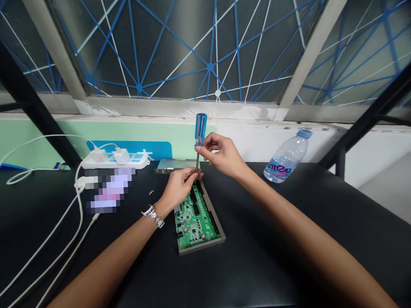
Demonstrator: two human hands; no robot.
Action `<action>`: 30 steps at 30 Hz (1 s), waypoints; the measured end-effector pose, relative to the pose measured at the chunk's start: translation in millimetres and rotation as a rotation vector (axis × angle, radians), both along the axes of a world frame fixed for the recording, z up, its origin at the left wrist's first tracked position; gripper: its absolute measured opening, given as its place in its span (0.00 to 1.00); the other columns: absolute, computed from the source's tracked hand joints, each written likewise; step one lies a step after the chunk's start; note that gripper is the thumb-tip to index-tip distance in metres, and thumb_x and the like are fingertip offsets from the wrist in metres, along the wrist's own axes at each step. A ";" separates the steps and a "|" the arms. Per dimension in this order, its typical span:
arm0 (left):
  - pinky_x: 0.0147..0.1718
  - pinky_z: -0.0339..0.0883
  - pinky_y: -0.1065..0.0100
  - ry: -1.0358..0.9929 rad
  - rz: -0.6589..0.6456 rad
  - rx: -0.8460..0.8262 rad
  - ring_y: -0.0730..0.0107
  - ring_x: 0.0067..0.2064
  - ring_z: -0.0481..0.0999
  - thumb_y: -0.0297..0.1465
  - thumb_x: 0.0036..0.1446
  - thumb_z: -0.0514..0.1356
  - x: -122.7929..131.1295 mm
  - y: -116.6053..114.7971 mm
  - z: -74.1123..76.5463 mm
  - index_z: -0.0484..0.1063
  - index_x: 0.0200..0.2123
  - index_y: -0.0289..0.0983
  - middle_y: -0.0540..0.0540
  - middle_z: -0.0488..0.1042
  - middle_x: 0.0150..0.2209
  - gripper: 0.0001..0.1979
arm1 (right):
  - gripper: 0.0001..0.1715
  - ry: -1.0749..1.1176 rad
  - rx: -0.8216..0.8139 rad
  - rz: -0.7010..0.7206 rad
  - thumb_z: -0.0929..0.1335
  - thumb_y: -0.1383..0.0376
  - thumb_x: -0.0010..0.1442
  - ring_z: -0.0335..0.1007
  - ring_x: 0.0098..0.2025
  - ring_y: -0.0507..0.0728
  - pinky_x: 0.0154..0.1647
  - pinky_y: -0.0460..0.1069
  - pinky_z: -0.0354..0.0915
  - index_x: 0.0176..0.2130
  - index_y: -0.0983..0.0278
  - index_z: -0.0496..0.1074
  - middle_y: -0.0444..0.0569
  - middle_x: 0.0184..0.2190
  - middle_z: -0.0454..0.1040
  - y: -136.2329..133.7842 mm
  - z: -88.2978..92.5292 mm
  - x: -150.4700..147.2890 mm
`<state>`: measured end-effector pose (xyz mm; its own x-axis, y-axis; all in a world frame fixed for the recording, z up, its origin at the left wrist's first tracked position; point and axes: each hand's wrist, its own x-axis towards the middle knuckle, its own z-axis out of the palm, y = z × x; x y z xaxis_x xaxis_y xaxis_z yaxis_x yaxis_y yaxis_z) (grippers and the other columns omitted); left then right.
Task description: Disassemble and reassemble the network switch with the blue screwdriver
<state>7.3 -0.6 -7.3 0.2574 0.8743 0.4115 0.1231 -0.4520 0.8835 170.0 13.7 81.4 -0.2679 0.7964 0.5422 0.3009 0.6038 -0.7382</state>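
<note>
A green circuit board [195,223] in a grey metal frame lies on the black table. A screwdriver [200,126] with a clear blue handle stands nearly upright over the board's far end. My right hand [222,154] pinches the lower part of its handle. Lower down, my left hand [179,186] has its thumb and fingers closed around the shaft near the tip, which they partly hide. A silver watch is on my left wrist. Just behind my left hand lies a flat metal piece [168,165].
On the left are a white power strip [133,160] with plugs, a blurred-out phone-like object [113,191] and several white cables. Small metal bits [151,192] lie near my left wrist. A plastic bottle [286,158] stands tilted at the right, by the wall below the window.
</note>
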 end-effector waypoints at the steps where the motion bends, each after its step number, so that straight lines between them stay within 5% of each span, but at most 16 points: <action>1: 0.51 0.72 0.60 0.014 0.011 0.006 0.60 0.45 0.81 0.30 0.63 0.57 0.3 -1.0 1.2 0.78 0.45 0.32 0.39 0.82 0.43 0.13 | 0.14 -0.020 0.062 -0.070 0.72 0.57 0.56 0.67 0.27 0.52 0.28 0.48 0.65 0.31 0.62 0.66 0.42 0.25 0.69 -1.9 -0.7 -2.5; 6: 0.49 0.73 0.60 0.079 0.057 0.042 0.60 0.44 0.82 0.30 0.64 0.56 0.5 -5.4 5.7 0.79 0.44 0.32 0.40 0.82 0.42 0.13 | 0.12 -0.083 0.171 -0.292 0.71 0.60 0.56 0.64 0.25 0.51 0.30 0.49 0.63 0.29 0.62 0.65 0.40 0.21 0.67 -11.0 -0.2 -11.5; 11: 0.50 0.72 0.60 0.062 0.031 0.040 0.61 0.45 0.81 0.30 0.64 0.56 -0.3 -4.3 3.2 0.78 0.45 0.32 0.40 0.82 0.43 0.13 | 0.16 -0.024 -0.067 -0.002 0.73 0.59 0.53 0.69 0.28 0.52 0.24 0.47 0.65 0.38 0.63 0.67 0.46 0.34 0.72 -5.7 8.8 -0.8; 14: 0.51 0.72 0.59 0.030 0.002 0.017 0.61 0.45 0.81 0.31 0.64 0.56 -0.4 -2.9 1.1 0.77 0.45 0.32 0.39 0.82 0.44 0.13 | 0.18 0.009 -0.200 0.157 0.74 0.57 0.53 0.71 0.31 0.54 0.21 0.47 0.67 0.37 0.63 0.67 0.46 0.32 0.70 -0.3 12.2 8.0; 23: 0.52 0.72 0.58 0.000 -0.033 -0.003 0.59 0.46 0.81 0.33 0.64 0.57 -0.7 -0.7 -2.3 0.76 0.45 0.32 0.38 0.81 0.45 0.13 | 0.16 -0.044 -0.161 0.183 0.73 0.55 0.55 0.70 0.35 0.55 0.21 0.46 0.69 0.36 0.64 0.70 0.47 0.32 0.71 2.7 13.4 15.1; 30: 0.47 0.71 0.58 0.486 0.114 0.305 0.58 0.45 0.78 0.32 0.63 0.56 -19.2 -2.3 6.0 0.76 0.47 0.36 0.41 0.78 0.44 0.13 | 0.16 -0.056 -0.069 0.129 0.73 0.55 0.56 0.68 0.35 0.55 0.21 0.46 0.66 0.34 0.64 0.70 0.47 0.31 0.71 5.3 9.6 14.8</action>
